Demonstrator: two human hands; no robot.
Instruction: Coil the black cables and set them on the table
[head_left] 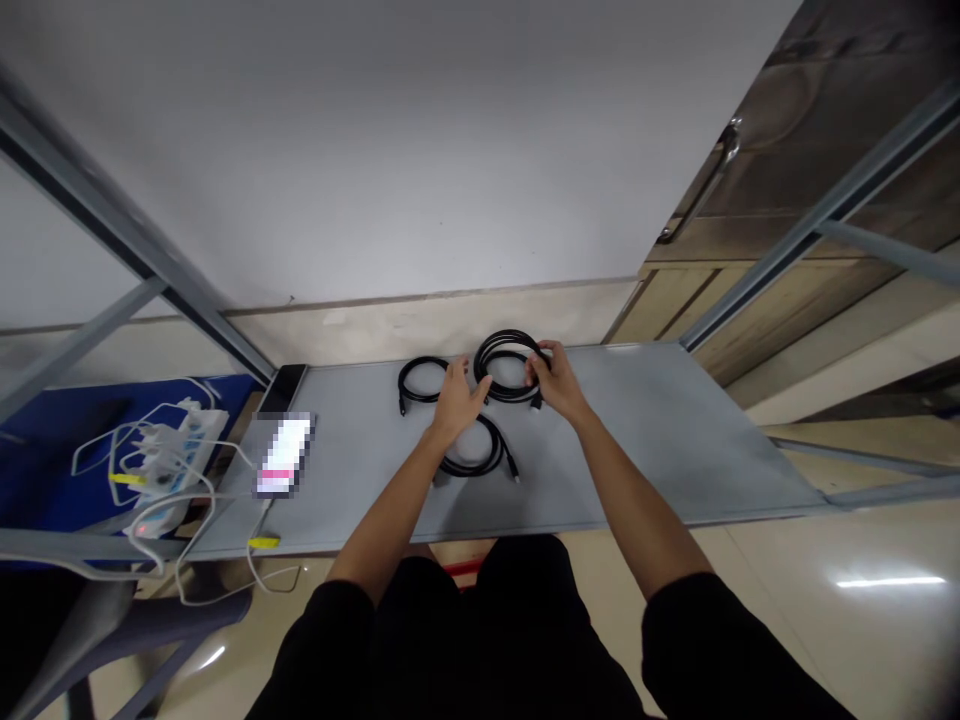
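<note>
A coil of black cable [513, 337] is in my right hand [556, 382], whose fingers are closed round its right side. One dark plug hangs below that hand. At the coil's left side is my left hand [456, 402], its thumb and fingers apart and nothing gripped in them. Behind my left hand a second black cable coil [405, 385] lies on the grey tabletop [645, 440], partly hidden by the fingers. Nearer to me rests a third black coil [495, 452], with a plug end pointing right; my left wrist covers part of it.
On the left end lie a lit phone [285, 455] and a dark phone [283, 388]. Beside them, a white power strip [176, 470] with tangled white cords sits on a blue surface [45, 480]. Grey metal posts [817, 235] frame the table; a white wall [435, 150] stands behind.
</note>
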